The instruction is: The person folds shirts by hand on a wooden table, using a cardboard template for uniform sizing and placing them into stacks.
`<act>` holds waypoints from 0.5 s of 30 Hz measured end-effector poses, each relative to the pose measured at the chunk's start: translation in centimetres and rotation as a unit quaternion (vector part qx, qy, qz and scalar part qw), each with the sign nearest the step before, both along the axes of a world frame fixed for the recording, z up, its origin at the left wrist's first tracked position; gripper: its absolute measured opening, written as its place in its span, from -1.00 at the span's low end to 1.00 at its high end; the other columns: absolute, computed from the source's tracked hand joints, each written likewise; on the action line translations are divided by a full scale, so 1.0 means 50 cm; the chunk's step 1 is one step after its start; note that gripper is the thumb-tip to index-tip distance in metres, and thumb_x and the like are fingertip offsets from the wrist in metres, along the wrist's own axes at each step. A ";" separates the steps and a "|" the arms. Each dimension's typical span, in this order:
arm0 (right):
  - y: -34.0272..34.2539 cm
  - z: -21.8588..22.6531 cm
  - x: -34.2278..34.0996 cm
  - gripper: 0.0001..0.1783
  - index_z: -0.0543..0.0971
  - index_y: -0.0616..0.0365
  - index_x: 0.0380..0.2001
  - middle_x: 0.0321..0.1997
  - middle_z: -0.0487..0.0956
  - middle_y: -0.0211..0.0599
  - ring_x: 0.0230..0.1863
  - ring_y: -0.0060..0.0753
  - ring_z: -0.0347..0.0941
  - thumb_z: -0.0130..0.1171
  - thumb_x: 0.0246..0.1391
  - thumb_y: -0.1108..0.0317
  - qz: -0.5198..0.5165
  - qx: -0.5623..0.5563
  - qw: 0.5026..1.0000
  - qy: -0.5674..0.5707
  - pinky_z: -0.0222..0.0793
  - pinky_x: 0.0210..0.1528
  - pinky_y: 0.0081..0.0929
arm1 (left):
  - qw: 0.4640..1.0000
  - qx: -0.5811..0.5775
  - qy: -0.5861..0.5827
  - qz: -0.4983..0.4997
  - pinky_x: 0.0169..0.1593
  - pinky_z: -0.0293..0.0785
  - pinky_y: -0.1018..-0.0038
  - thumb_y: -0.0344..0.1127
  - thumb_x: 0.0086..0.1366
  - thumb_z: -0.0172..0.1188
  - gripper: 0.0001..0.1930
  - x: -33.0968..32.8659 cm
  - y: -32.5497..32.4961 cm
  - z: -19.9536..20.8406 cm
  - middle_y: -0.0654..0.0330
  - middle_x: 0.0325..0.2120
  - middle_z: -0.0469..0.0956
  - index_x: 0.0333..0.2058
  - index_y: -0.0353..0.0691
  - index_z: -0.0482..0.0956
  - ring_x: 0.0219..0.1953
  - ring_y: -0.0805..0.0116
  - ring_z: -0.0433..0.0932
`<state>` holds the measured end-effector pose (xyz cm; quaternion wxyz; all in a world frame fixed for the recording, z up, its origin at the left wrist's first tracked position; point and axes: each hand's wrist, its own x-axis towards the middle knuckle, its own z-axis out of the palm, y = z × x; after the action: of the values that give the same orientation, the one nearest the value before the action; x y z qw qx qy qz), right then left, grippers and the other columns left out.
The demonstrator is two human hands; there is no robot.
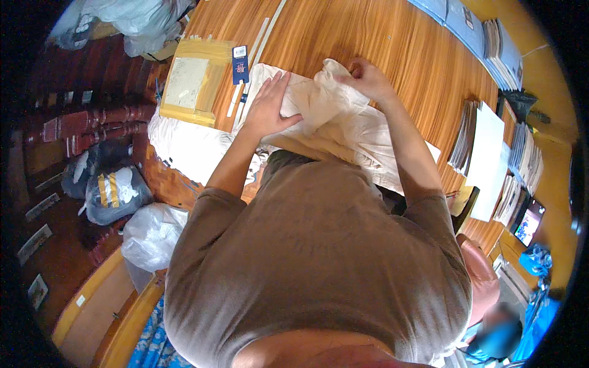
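Though crumpled, cloth (331,97) (underside hidden)

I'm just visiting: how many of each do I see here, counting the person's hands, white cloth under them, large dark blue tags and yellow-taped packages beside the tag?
Bare hands: 2 (left hand, right hand)
White cloth: 1 visible bunch; folds may hide more
Dark blue tag: 1
Yellow-taped package: 1
Total: 5
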<state>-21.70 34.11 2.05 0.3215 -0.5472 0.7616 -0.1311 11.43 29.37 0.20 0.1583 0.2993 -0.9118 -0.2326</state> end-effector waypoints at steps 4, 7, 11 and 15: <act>0.005 0.028 0.034 -0.33 0.58 0.15 0.21 0.07 0.67 0.16 0.13 0.17 0.60 0.31 0.21 -0.11 0.121 -0.016 0.991 0.052 0.49 0.22 -0.04 | 0.998 0.039 0.026 -0.035 0.53 0.11 0.02 0.11 -0.03 0.59 0.22 -0.012 -0.029 0.039 -0.25 0.39 0.29 0.47 -0.35 0.12 0.48 -0.21 0.20; 0.047 0.171 0.074 -0.38 0.60 0.19 0.14 -0.02 0.68 0.06 0.05 0.14 0.61 0.33 0.21 -0.07 0.178 -0.076 0.981 0.015 0.51 0.12 -0.10 | 0.978 0.108 0.142 -0.107 0.44 0.29 0.09 0.06 -0.10 0.65 0.19 -0.034 -0.054 0.090 -0.20 0.34 0.38 0.45 -0.31 0.22 0.40 -0.18 0.35; 0.135 0.366 0.132 -0.49 0.56 0.27 0.09 -0.11 0.68 -0.21 -0.04 -0.24 0.61 0.38 0.26 0.12 0.146 -0.095 0.969 -0.178 0.49 0.02 -0.38 | 0.944 0.173 0.001 -0.281 0.24 0.49 0.17 0.04 -0.04 0.63 -0.04 -0.051 -0.109 0.137 -0.11 0.11 0.60 0.30 -0.25 0.44 0.17 -0.11 0.58; 0.211 0.383 0.108 -0.56 0.53 0.22 0.13 -0.10 0.64 -0.45 -0.05 -0.62 0.50 0.37 0.31 0.25 -0.015 -0.104 0.927 -0.360 0.40 0.01 -0.60 | 0.928 0.181 -0.147 -0.291 0.00 0.56 0.17 0.11 0.05 0.55 -0.36 -0.015 -0.161 0.084 -0.12 -0.20 0.70 -0.03 -0.26 0.69 -0.07 -0.11 0.67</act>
<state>-16.28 44.69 21.21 0.5133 -0.4822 0.5846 -0.4029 10.66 21.33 4.38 -0.1087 0.0750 -0.9141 -0.3833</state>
